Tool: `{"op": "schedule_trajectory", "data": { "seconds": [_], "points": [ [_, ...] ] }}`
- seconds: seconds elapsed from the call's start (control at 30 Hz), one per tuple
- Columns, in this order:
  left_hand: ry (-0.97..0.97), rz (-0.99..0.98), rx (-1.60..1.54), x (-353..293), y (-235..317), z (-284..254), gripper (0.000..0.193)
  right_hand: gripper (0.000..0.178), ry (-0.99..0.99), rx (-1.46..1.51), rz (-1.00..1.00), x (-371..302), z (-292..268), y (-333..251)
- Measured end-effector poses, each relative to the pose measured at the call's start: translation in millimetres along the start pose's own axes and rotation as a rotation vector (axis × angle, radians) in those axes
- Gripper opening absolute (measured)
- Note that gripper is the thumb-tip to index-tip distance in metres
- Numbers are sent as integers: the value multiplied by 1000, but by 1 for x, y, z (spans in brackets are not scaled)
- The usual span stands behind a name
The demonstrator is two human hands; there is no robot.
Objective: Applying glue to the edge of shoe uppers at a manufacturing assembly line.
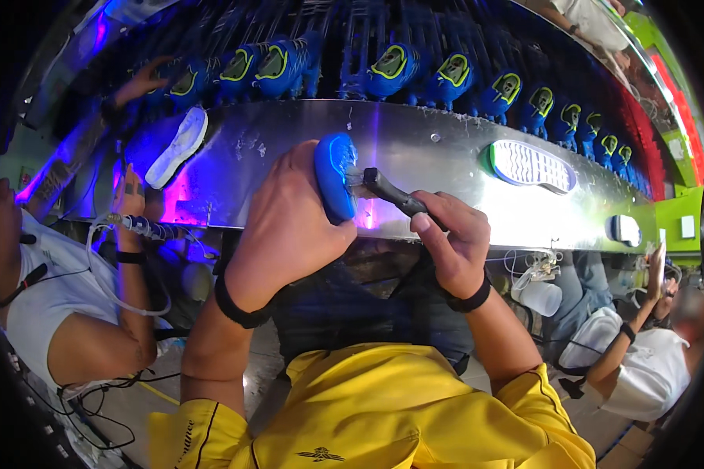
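My left hand [289,223] is wrapped round a blue shoe sole [335,176], held on edge above the metal bench with its inner side facing right. Much of that sole is hidden behind the fingers and thumb. In my right hand [455,246] is a brush [395,194] with a dark handle, pinched between thumb and fingers. Its pale bristles reach left into the hollow of the blue sole and appear to touch it.
Along the metal bench [274,129] lie a white sole [177,147], a white-and-green sole [533,166] and a smaller pale sole [625,230]. Behind it hang several blue shoes [454,72]. Co-workers sit at left [94,320] and right [641,363]. A white cup [540,297] is below the bench.
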State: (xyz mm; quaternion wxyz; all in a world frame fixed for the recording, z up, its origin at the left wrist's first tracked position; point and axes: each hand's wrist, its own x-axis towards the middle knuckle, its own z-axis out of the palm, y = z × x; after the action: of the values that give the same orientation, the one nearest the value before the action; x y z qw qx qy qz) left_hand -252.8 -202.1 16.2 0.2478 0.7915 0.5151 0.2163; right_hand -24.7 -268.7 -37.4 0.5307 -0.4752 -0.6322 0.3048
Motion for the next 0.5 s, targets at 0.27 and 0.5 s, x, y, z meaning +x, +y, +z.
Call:
{"op": "schedule_trajectory", "data": {
  "seconds": [0.27, 0.5],
  "points": [
    [-135, -91, -81, 16, -12, -14, 63, 22, 34, 38, 72, -11, 23, 22],
    [-155, -110, -24, 20, -30, -14, 73, 21, 24, 5, 164, -32, 32, 39]
  ]
}}
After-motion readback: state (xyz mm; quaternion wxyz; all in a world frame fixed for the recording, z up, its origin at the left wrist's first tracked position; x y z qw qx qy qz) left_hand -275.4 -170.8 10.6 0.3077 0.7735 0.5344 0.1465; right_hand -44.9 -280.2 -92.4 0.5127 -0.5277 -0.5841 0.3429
